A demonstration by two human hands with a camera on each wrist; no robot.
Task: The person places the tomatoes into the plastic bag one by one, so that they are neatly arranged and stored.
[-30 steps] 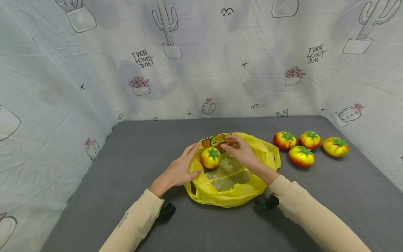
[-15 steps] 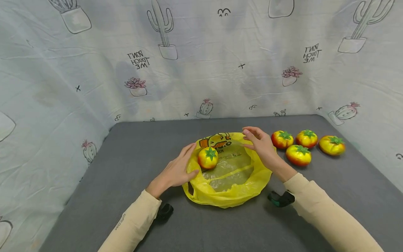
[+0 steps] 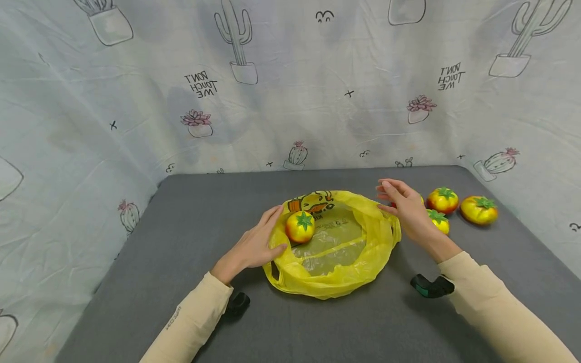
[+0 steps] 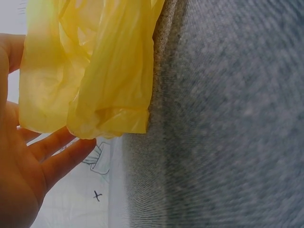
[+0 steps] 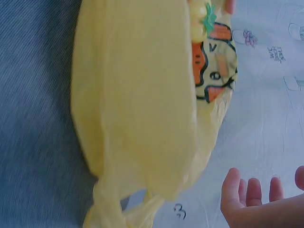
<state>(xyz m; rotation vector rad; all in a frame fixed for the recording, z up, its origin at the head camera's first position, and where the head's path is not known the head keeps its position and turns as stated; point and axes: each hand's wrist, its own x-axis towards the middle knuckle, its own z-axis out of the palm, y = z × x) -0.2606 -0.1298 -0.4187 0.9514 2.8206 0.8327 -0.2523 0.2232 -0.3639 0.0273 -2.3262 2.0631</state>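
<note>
A yellow plastic bag (image 3: 338, 285) stands with its mouth spread wide. Inside it, by the left wall, lies a shiny red-and-yellow tomato (image 3: 299, 228) with a green star-shaped top. My left hand (image 3: 257, 242) rests against the bag's left side, fingers extended along the outside and thumb at the rim. Relaxed and holding nothing, my right hand (image 3: 407, 209) hovers right of the bag. It partly covers two of the tomatoes outside the bag, one of them the near tomato (image 3: 438, 222). In the right wrist view, the fingers (image 5: 231, 187) appear apart from the bag.
Further right on the grey tabletop (image 3: 204, 212) sit a tomato (image 3: 442, 200) and a wider, flatter one (image 3: 478, 209). A whitish cloth (image 3: 290, 116) with cactus drawings hangs behind the table and along both sides.
My right hand has come out from over the bag and moved right to the loose tomatoes. The left hand stays at the bag, and the tomato inside has not moved.
</note>
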